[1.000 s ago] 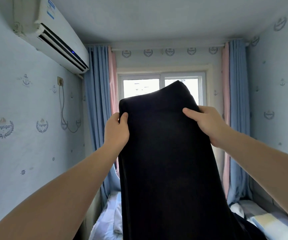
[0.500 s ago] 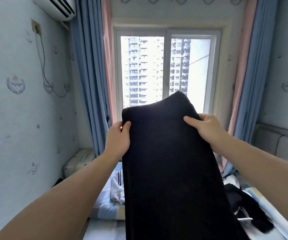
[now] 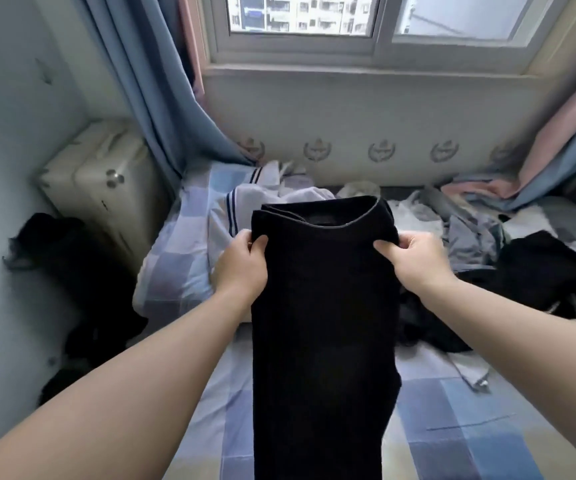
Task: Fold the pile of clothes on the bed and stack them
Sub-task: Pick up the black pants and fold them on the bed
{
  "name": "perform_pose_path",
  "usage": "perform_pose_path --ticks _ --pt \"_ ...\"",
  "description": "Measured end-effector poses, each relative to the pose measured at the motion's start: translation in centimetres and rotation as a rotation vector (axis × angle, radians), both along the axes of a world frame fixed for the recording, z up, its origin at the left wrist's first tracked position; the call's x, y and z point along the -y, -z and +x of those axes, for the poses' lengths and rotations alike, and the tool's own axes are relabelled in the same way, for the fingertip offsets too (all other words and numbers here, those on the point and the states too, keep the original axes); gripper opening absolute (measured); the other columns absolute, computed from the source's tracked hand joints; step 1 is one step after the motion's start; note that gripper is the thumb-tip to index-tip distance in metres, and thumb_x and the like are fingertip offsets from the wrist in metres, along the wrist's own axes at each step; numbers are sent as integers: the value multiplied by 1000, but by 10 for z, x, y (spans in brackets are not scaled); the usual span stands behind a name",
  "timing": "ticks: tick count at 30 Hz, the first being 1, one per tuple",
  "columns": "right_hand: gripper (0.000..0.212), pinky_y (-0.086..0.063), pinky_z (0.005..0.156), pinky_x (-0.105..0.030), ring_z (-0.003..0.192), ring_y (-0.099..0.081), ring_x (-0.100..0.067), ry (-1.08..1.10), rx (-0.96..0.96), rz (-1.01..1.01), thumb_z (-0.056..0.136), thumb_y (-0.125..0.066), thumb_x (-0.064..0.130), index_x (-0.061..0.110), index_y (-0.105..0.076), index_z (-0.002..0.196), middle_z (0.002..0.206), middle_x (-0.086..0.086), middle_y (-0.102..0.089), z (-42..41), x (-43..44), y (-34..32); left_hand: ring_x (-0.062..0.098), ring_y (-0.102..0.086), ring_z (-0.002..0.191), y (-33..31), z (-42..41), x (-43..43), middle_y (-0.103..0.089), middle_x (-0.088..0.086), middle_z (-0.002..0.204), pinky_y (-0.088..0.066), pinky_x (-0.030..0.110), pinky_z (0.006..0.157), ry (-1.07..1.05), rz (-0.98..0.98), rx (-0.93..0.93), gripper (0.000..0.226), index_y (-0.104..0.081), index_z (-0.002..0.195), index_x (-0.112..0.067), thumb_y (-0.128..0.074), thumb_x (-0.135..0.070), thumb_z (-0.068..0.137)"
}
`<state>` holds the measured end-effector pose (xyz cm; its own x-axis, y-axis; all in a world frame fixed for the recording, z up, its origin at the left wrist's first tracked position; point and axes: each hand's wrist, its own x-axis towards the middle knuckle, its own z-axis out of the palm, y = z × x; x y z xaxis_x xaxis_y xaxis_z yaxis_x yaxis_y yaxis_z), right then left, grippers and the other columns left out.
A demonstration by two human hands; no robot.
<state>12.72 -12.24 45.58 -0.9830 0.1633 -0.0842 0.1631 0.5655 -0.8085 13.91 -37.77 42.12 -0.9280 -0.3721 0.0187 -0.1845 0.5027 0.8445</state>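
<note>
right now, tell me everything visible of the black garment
The black garment is plain, soft-looking dark cloth, hanging long and narrow over the bed. Its top edge gapes open, showing a thin pale rim. The left hand and right hand pinch its upper corners; its lower end leaves the frame.

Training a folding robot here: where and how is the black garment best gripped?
Take the top band of the black garment at both outer corners, one hand from each side, as left hand and right hand pinch it: held there, it hangs flat and straight.
</note>
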Motion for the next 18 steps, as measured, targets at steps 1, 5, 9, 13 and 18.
perform_pose_path --ticks 1,5,9,13,18 --pt "28 -55 79 -46 83 -70 -31 14 8 26 92 -68 38 13 -73 82 80 -6 -75 -21 8 29 21 -57 78 28 -19 6 -60 -6 76 -42 38 70 0 3 29 32 -48 77 -25 -44 -37 106" --pt "28 -57 79 -46 76 -71 -28 60 72 106 94 -63 35 14 -68 76 78 -7 -73 -92 40 124 25 -64 81 129 -86 27 -64 -1 84 -50 39 76 -66 122 149 29 -53 81 -21 -45 -35 105" --pt "40 -47 93 -32 112 -56 -15 -33 137 -25 98 -61 27 21 -54 137 123 10 -52 -122 65 184 21 -57 121 203 -107 32 -59 -6 126 -42 28 93 -113 295 198 34 -54 134 -19 -48 -35 105" --pt "79 -27 120 -41 148 -26 -12 -208 268 18 92 -58 51 30 -20 158 160 11 -27 -85 68 246 14 -36 145 257 -63 24 -38 -3 158 -29 36 120 89 225 283 54 -37 153 -22 -50 -39 103" --pt "71 -3 121 -60 153 13 -14 -290 448 402 99 -37 61 47 3 156 166 15 12 -25 52 281 6 -7 152 285 3 11 -13 -17 165 -19 38 123 303 -9 387 56 -27 155 -40 -44 -49 102"
